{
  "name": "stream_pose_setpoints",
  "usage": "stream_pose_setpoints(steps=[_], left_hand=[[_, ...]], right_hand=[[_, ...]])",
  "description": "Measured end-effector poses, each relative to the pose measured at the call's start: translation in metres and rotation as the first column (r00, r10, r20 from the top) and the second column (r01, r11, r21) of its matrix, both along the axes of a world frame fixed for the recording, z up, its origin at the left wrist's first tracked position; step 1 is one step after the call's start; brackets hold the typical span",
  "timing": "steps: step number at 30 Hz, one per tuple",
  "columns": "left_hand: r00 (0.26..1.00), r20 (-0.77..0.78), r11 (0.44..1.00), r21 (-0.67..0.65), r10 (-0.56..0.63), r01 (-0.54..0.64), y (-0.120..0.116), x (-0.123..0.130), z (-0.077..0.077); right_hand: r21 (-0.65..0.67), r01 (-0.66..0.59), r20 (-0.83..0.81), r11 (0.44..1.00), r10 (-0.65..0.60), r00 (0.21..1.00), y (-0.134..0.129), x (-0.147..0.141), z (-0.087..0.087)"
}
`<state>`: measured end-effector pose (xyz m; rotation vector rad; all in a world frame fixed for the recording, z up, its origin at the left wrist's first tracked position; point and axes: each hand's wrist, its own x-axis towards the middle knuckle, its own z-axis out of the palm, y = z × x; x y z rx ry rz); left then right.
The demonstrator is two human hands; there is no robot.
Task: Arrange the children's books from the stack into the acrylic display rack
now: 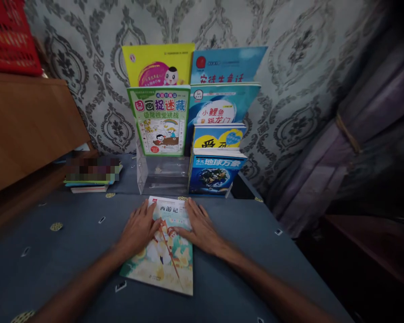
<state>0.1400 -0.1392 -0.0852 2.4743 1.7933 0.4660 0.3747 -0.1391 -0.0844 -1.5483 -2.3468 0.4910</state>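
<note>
A book with a pale green and cream illustrated cover [161, 264] lies face up on the dark blue tablecloth [235, 287]. My left hand [138, 228] rests on its left side, thumb over the cover, fingers spread. On the right side lies my right hand [202, 228], also spread, its thumb reaching over the cover. Behind the book stands a clear tiered rack [161, 169]. Its left column holds a green-bordered book [161, 121] and a yellow book [131, 63]; the lower left tiers hold no book. The right column holds several books, with a blue globe book [212, 177] in front.
A stack of books [90, 183] lies at the left, beside a wooden cabinet [30, 116] with a red basket [11, 42] on top. Patterned wallpaper [101, 89] is behind the rack. A tied curtain [309, 148] hangs at the right, past the table's edge.
</note>
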Motion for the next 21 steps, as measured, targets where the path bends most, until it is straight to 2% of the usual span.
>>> stream_pose_setpoints(steps=[2,4,6,8,10,13,15,17,19,21], left_hand=[[0.998,0.069,0.999,-0.036,-0.005,0.008,0.000,-0.001,0.005],[0.978,0.202,0.998,-0.047,-0.041,0.051,0.001,-0.004,0.007],[0.927,0.366,0.993,-0.046,-0.084,0.108,0.004,-0.008,0.006],[0.843,0.532,0.990,-0.055,-0.082,0.131,0.008,-0.012,0.005],[0.715,0.699,0.981,-0.121,-0.023,0.150,0.012,-0.014,0.006],[0.446,0.877,0.937,-0.290,0.179,0.194,0.017,-0.016,0.012],[0.283,0.901,0.909,-0.384,0.329,0.162,0.019,-0.018,0.019],[0.156,0.882,0.878,-0.464,0.445,0.118,0.019,-0.020,0.025],[0.053,0.840,0.826,-0.542,0.541,0.155,0.017,-0.019,0.028],[-0.012,0.786,0.765,-0.599,0.619,0.236,0.014,-0.016,0.028]], right_hand=[[0.070,0.040,-0.016,0.997,-0.039,0.999,-0.007,-0.003,-0.011],[0.140,0.063,-0.035,0.988,-0.059,0.998,-0.022,-0.006,-0.022],[0.187,0.051,-0.057,0.981,-0.041,0.998,-0.041,-0.009,-0.034],[0.219,0.037,-0.079,0.975,-0.020,0.997,-0.061,-0.012,-0.042],[0.222,0.012,-0.092,0.975,0.009,0.996,-0.076,-0.014,-0.047],[0.181,-0.018,-0.111,0.983,0.038,0.993,-0.087,-0.016,-0.046],[0.146,-0.029,-0.117,0.989,0.047,0.992,-0.088,-0.015,-0.043],[0.116,-0.048,-0.115,0.992,0.061,0.992,-0.087,-0.014,-0.039],[0.086,-0.071,-0.105,0.994,0.080,0.991,-0.086,-0.013,-0.035],[0.062,-0.082,-0.095,0.995,0.088,0.992,-0.086,-0.011,-0.033]])
